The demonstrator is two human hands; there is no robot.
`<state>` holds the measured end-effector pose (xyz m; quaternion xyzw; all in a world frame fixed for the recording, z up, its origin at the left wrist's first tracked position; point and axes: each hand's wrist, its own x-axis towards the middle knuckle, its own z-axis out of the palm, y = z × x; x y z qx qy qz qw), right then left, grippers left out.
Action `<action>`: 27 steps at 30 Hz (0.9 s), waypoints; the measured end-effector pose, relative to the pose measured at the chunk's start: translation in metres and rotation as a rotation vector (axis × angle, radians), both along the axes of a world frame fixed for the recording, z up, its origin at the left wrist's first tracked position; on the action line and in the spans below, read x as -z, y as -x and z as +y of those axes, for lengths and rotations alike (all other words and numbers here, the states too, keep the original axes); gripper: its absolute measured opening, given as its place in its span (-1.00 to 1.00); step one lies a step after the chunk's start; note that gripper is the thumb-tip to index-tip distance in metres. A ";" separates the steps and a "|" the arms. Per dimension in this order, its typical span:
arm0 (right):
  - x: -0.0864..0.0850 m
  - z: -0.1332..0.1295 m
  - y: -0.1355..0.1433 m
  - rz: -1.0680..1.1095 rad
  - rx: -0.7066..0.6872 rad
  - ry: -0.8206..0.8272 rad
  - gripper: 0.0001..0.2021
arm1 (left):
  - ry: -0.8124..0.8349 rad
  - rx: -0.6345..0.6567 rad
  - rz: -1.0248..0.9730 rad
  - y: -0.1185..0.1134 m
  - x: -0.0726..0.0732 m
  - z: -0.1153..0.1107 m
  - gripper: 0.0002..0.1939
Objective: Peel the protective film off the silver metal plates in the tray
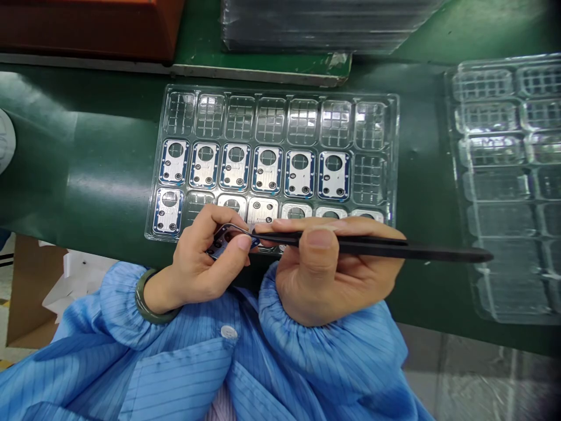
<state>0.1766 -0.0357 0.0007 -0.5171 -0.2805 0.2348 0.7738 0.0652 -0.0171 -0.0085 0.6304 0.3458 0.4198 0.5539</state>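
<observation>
Between its thumb and fingers, my left hand [205, 257] grips a small metal plate [218, 244] with a dark blue edge, tilted above the near edge of a clear tray [393, 175]. My right hand [337, 272] is closed on black tweezers [421, 251], whose tips meet the plate's right side by my left thumb. What the tips pinch is too small to tell. In the tray's middle row lie several silver plates with blue edges [268, 169]. More plates [169, 210] sit in the near row, partly hidden by my hands. The far row holds none.
A second clear tray [504, 234] lies on the green table at the right. Behind the tray stand a raised green board [263, 70], a stack of trays [324, 23] and an orange-brown box [87, 29]. A white round object [5, 140] is at the left edge.
</observation>
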 end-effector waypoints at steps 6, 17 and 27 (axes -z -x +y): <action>0.000 -0.002 -0.004 -0.015 -0.057 -0.039 -0.88 | -0.032 0.001 0.003 -0.001 0.000 0.002 -0.89; 0.000 -0.002 -0.007 -0.029 -0.110 -0.105 -0.87 | -0.030 -0.004 0.006 -0.001 0.000 0.001 -0.89; 0.001 -0.003 -0.007 -0.007 -0.128 -0.119 -0.86 | -0.021 0.001 0.013 0.000 -0.001 0.001 -0.89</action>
